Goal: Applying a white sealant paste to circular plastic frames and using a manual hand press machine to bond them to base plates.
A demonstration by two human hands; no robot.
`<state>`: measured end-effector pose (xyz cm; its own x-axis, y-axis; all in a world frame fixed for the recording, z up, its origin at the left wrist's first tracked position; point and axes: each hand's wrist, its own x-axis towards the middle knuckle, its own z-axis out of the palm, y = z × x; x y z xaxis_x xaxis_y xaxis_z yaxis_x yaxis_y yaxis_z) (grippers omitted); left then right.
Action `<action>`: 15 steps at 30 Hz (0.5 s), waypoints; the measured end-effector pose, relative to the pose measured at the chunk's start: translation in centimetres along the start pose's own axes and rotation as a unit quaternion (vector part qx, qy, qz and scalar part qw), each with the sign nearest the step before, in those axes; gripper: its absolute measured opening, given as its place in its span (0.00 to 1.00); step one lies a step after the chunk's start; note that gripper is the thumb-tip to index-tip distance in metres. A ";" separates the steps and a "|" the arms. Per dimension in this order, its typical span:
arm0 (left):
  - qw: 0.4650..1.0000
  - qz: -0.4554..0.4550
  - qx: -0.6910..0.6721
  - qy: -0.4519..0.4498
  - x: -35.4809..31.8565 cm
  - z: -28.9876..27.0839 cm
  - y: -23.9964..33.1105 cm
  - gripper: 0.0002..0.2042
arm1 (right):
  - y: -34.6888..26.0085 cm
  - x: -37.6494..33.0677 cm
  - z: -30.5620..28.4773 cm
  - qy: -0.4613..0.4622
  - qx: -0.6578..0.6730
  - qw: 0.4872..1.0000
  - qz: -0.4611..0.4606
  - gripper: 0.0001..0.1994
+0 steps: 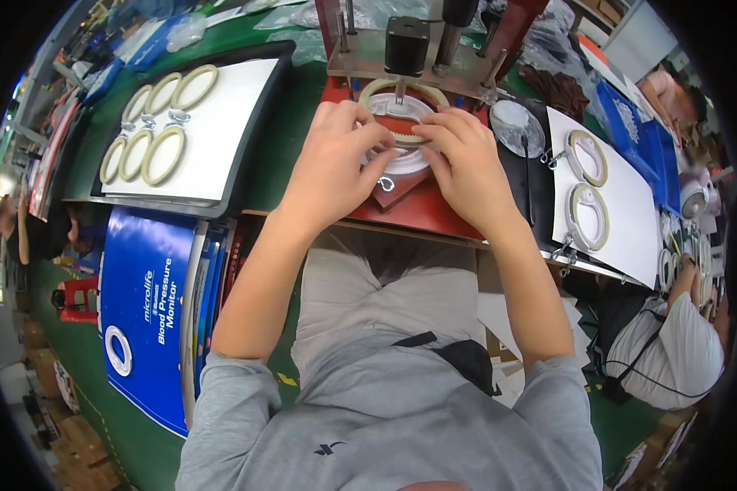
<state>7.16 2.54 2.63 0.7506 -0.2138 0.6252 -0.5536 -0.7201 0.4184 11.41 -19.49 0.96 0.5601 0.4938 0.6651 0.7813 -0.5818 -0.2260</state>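
Observation:
My left hand [333,157] and my right hand [469,164] meet over the red base of a bench press. Between their fingertips is a cream ring [407,138] with a toothed-looking edge. Fingers of both hands are bent against its sides, thumbs toward me. Beneath it, a white ring-shaped part [408,166] shows in the near gap between my thumbs. Behind my fingers lies another cream ring [374,85] with a white inside, directly under the press head [407,49]. A small metal clip [386,184] sits at the near side. My fingers hide much of these parts.
A left tray [236,155] carries several cream rings [164,158] with metal clips on a white sheet. Two ringed parts [586,217] lie on a white board at right, beside a round clear-covered piece [516,127]. Blue bins [628,123] and people stand farther right. A blue printed board [143,286] stands below left.

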 end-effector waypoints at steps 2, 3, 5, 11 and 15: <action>0.998 0.036 0.028 -0.032 0.2 0.1 -0.3 0.08 | 0.4 -0.2 0.2 -0.005 0.014 1.000 0.003 0.11; 0.999 0.029 0.028 -0.036 0.2 0.1 -0.6 0.08 | 0.5 -0.2 0.4 -0.010 0.028 1.000 0.002 0.10; 0.995 0.064 0.046 -0.065 0.5 -0.4 -0.8 0.07 | 0.9 0.2 0.5 -0.020 0.052 0.998 -0.005 0.10; 0.990 0.036 -0.038 -0.132 1.1 -2.6 -1.8 0.06 | 1.5 0.6 0.4 -0.022 0.038 0.999 -0.029 0.10; 0.986 0.051 -0.028 -0.157 1.0 -3.0 -2.9 0.05 | 0.4 0.6 1.2 -0.003 0.016 1.000 -0.016 0.09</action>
<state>8.50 6.38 4.00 0.7596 -0.4833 0.4352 -0.6445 -0.6486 0.4048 12.41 -18.64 0.39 0.5365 0.5152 0.6684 0.8071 -0.5447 -0.2280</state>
